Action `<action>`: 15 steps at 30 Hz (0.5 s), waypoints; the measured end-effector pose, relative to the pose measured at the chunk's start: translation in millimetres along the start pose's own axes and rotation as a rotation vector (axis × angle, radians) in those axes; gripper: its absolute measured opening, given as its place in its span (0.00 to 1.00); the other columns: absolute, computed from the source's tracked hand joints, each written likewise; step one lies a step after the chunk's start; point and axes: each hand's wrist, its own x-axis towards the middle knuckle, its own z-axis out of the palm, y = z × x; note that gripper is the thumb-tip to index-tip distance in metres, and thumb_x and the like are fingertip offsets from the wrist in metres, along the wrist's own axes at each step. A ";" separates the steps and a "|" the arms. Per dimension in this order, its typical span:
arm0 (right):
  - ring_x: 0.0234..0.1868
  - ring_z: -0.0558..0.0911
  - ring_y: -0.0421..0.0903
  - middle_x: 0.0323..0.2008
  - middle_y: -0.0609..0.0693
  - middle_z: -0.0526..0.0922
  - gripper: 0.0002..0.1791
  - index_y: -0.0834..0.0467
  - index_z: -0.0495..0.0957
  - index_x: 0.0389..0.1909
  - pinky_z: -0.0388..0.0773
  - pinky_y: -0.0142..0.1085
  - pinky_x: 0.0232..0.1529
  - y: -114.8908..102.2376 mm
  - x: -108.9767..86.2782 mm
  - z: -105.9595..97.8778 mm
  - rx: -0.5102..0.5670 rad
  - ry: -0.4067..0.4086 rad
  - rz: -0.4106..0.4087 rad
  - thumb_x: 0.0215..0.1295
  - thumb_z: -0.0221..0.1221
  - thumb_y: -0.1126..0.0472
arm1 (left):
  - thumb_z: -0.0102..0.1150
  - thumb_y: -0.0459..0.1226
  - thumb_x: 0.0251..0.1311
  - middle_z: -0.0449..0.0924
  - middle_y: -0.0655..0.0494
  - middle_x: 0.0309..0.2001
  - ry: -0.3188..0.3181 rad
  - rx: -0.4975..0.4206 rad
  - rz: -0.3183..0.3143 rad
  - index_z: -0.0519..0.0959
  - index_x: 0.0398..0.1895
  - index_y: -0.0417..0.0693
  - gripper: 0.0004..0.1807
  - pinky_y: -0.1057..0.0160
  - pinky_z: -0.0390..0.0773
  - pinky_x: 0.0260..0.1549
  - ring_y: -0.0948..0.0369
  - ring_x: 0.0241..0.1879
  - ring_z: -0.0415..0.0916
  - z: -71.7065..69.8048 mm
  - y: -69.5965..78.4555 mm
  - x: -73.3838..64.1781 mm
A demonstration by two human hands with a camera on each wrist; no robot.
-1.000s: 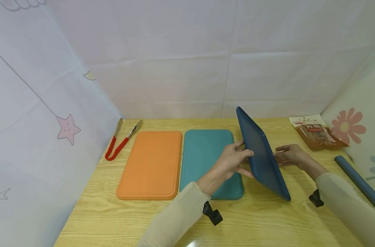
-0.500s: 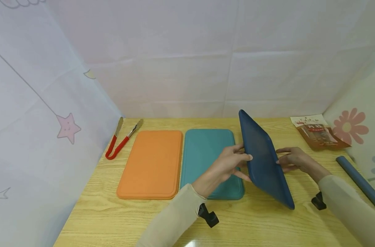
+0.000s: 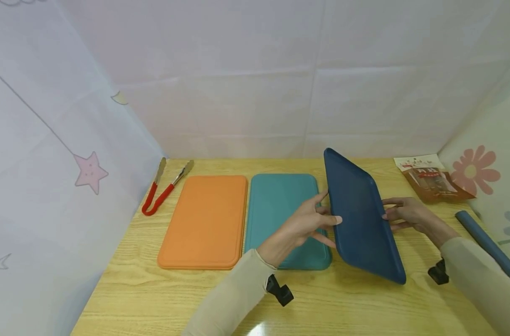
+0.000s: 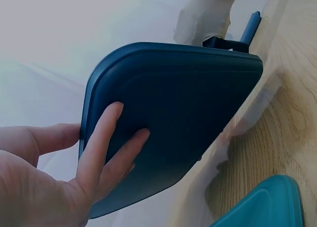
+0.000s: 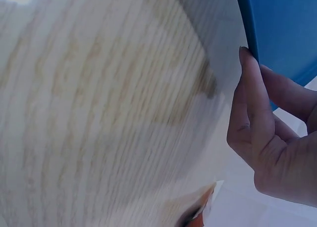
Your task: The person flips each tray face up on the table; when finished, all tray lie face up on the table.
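Both hands grasp the blue board (image 3: 362,210), one at each long side: the left hand (image 3: 307,221) has its thumb on the upper face and fingers behind, and the right hand (image 3: 410,212) pinches the right edge between thumb and fingers. Compared with a second ago, the board is turned so that more of its upper face shows, and its near corner and the right hand have shifted a little to the right. The teal board (image 3: 280,200), the orange board (image 3: 206,219) and the red-handled tongs (image 3: 164,198) lie where they lay.

The blue board is tilted, left side high and right side low, on the right half of the counter (image 3: 335,312); whether its near right corner touches the wood I cannot tell. Its left edge stands close to the right edge of the teal board, with the left hand partly above that one. Only a narrow gap parts teal from orange, and the tongs are just left of the orange board's far end.

To the right, bare wood runs from the right hand to the dark blue roll (image 3: 492,248) at the right side, with the brown packet (image 3: 435,182) beyond at the far right. A wider strip of wood spans the near side, while a pale sheet (image 3: 238,93) bounds the far edge
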 end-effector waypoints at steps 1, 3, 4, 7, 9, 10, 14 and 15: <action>0.40 0.83 0.43 0.51 0.66 0.74 0.40 0.73 0.48 0.72 0.83 0.45 0.41 0.0 -0.5 -0.5 0.004 0.001 0.000 0.66 0.59 0.66 | 0.60 0.30 0.63 0.67 0.42 0.65 0.007 0.002 0.002 0.45 0.77 0.63 0.46 0.47 0.83 0.29 0.44 0.50 0.78 -0.2 -0.6 0.3; 0.40 0.84 0.43 0.49 0.64 0.75 0.40 0.73 0.48 0.72 0.83 0.45 0.41 -0.5 -1.6 -1.2 0.003 -0.001 0.001 0.66 0.59 0.66 | 0.60 0.32 0.64 0.67 0.41 0.65 0.020 0.005 0.008 0.45 0.77 0.64 0.46 0.47 0.83 0.28 0.43 0.48 0.79 -0.4 -2.3 1.4; 0.40 0.83 0.43 0.49 0.63 0.75 0.40 0.73 0.48 0.72 0.83 0.45 0.41 -1.1 -2.3 -1.7 0.001 -0.002 0.003 0.66 0.59 0.66 | 0.60 0.33 0.64 0.68 0.41 0.65 0.026 0.006 0.011 0.45 0.77 0.64 0.45 0.47 0.83 0.28 0.42 0.47 0.80 -0.6 -3.2 2.1; 0.40 0.83 0.43 0.49 0.64 0.76 0.40 0.74 0.48 0.72 0.83 0.45 0.40 -2.5 -4.4 -3.8 -0.015 -0.002 0.009 0.66 0.58 0.66 | 0.58 0.35 0.66 0.71 0.42 0.62 0.035 0.011 0.025 0.45 0.77 0.64 0.44 0.47 0.83 0.27 0.41 0.44 0.81 -1.8 -5.7 5.0; 0.41 0.83 0.44 0.50 0.68 0.74 0.40 0.74 0.48 0.72 0.83 0.45 0.40 -2.5 -6.1 -5.8 -0.030 0.001 0.009 0.66 0.58 0.66 | 0.57 0.37 0.67 0.75 0.44 0.58 0.042 0.015 0.034 0.47 0.77 0.64 0.41 0.47 0.83 0.27 0.42 0.42 0.82 -3.8 -7.4 7.7; 0.41 0.83 0.44 0.52 0.70 0.73 0.40 0.74 0.48 0.72 0.83 0.45 0.40 -2.1 -7.0 -7.0 -0.041 0.003 0.008 0.66 0.59 0.65 | 0.56 0.37 0.68 0.78 0.44 0.55 0.046 0.019 0.040 0.48 0.77 0.63 0.40 0.47 0.83 0.27 0.43 0.41 0.82 -5.1 -8.3 9.2; 0.42 0.83 0.46 0.57 0.75 0.68 0.41 0.74 0.47 0.72 0.83 0.45 0.40 1.1 -10.9 -12.0 -0.070 0.019 0.012 0.66 0.59 0.64 | 0.55 0.37 0.68 0.83 0.44 0.44 0.077 0.022 0.052 0.56 0.75 0.61 0.34 0.48 0.83 0.27 0.44 0.36 0.83 -10.4 -12.4 15.8; 0.42 0.83 0.46 0.57 0.76 0.67 0.41 0.74 0.47 0.71 0.83 0.45 0.40 2.1 -12.0 -13.5 -0.079 0.023 0.012 0.66 0.59 0.64 | 0.55 0.36 0.68 0.83 0.44 0.44 0.083 0.022 0.052 0.57 0.74 0.60 0.33 0.48 0.83 0.27 0.44 0.36 0.83 -11.3 -13.3 17.5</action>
